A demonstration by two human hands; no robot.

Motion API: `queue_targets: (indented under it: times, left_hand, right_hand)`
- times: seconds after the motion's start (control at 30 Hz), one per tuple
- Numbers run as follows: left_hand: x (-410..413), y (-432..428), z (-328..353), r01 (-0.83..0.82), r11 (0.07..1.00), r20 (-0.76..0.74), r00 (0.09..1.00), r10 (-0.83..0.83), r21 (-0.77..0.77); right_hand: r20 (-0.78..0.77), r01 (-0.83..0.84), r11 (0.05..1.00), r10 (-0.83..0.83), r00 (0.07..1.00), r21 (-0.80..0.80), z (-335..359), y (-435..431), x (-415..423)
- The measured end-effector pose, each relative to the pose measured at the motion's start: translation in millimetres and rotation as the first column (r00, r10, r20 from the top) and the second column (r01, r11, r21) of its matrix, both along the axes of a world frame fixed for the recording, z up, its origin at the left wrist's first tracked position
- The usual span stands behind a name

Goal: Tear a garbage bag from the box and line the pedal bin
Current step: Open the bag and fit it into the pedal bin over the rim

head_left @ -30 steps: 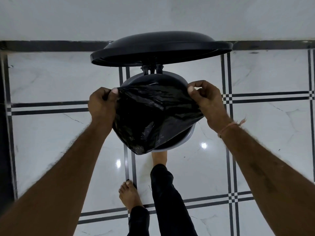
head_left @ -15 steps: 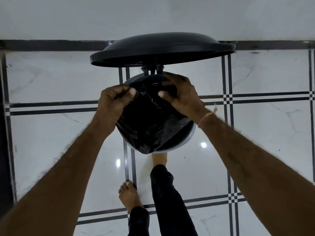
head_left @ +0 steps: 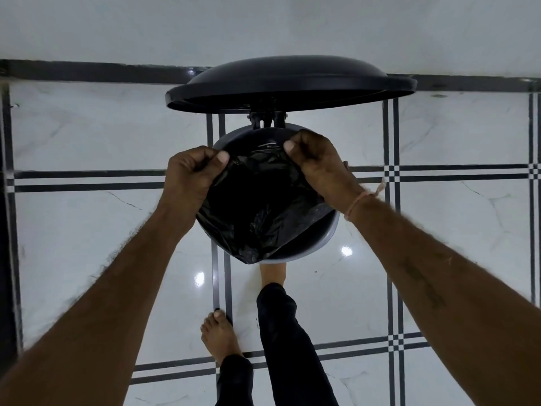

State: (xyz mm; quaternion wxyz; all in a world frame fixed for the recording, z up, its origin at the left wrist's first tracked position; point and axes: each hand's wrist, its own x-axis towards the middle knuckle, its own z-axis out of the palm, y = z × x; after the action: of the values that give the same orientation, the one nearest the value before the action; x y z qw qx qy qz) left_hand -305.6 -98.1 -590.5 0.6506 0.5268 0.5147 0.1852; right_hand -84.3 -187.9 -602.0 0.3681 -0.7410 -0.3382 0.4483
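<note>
A black garbage bag [head_left: 257, 212] hangs over the mouth of the round grey pedal bin [head_left: 328, 238]. Its lower part drapes past the bin's near-left rim. The bin's black lid [head_left: 289, 83] stands raised behind the mouth. My left hand [head_left: 191, 174] pinches the bag's edge at the left side of the mouth. My right hand [head_left: 317, 165] pinches the bag's edge at the upper right, close to the hinge. My right foot [head_left: 272, 273] reaches under the bin's front, where the pedal is hidden.
The bin stands on a glossy white marble floor [head_left: 87, 235] with dark line bands. A pale wall [head_left: 263, 27] with a dark skirting strip runs right behind the lid. My left foot [head_left: 218, 335] rests on the floor below the bin.
Both hands came inward from a wide stretch across the bin mouth and now hold the bag's edge closer together. The bag's spread top has bunched between them.
</note>
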Motion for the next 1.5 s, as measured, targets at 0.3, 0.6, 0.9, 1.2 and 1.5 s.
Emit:
queue_targets:
  times: [0.3,0.6,0.9,1.2,1.5]
  left_hand:
    - [-13.8,13.9,-12.1,-0.015,0.988,-0.016,1.0,0.013,-0.154]
    - [18.2,31.8,-32.8,-0.176,0.982,-0.218,0.958,0.185,0.063]
    - [41.8,57.4,-57.1,-0.223,0.968,-0.155,0.967,0.204,-0.116]
    - [17.2,52.4,-60.8,-0.311,0.852,-0.232,0.945,0.23,-0.422]
    - [-30.1,11.6,-53.7,-0.297,0.846,-0.113,0.955,0.276,-0.443]
  right_hand:
    - [0.109,-0.037,0.996,0.045,0.993,-0.08,-1.0,-9.1,28.8]
    - [0.372,0.142,0.988,-0.108,0.922,-0.066,-16.2,8.7,39.1]
    - [0.282,0.272,0.956,-0.231,0.931,-0.114,-50.6,29.1,59.9]
    - [-0.191,0.272,0.896,-0.353,0.916,-0.35,-31.8,-1.4,77.0]
    - [-0.263,0.392,0.875,-0.464,0.846,-0.284,-25.7,-60.8,67.6]
